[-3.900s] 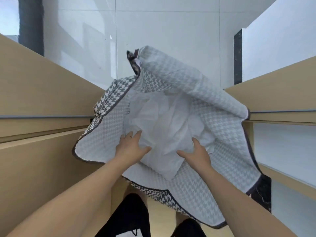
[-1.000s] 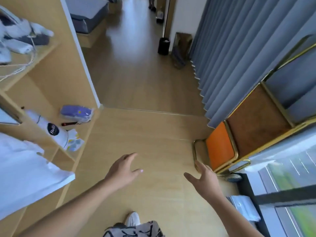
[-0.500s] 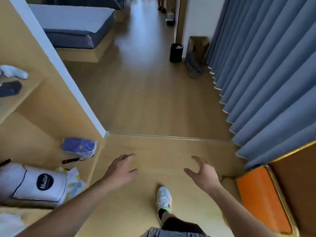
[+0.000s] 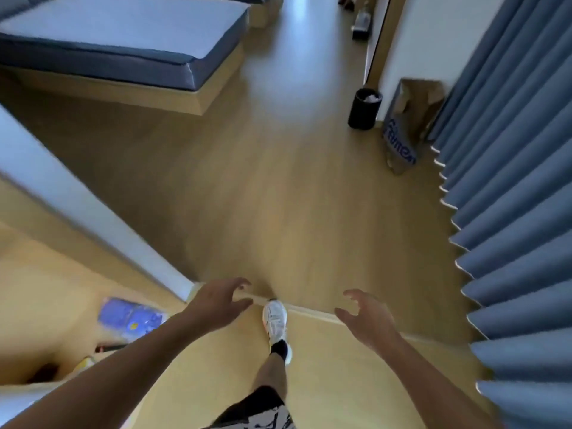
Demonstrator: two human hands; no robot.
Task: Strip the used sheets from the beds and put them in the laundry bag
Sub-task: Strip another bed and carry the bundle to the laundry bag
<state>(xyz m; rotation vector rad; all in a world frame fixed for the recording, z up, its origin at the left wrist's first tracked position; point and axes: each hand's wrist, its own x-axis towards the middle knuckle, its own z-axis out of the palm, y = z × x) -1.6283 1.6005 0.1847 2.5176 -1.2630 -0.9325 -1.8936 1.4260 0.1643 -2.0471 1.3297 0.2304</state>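
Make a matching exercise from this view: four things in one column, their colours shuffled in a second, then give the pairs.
Things:
1. curtain
2. waste bin
3. shoe
4. paper bag

Colours:
A. white
B. brown
C. blue-grey
D. black

Pairs: 1-C, 2-D, 3-A, 4-B

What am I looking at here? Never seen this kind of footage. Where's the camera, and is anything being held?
No robot: a person wears one wide-angle camera on the head, looking forward and down. The left hand and right hand reach out in front, fingers spread, holding nothing. A white shoe steps at a floor edge. Ahead on the wooden floor: a bed showing a bare-looking grey mattress, a black bin, a brown paper bag. Blue curtains hang on the right. No laundry bag in view.
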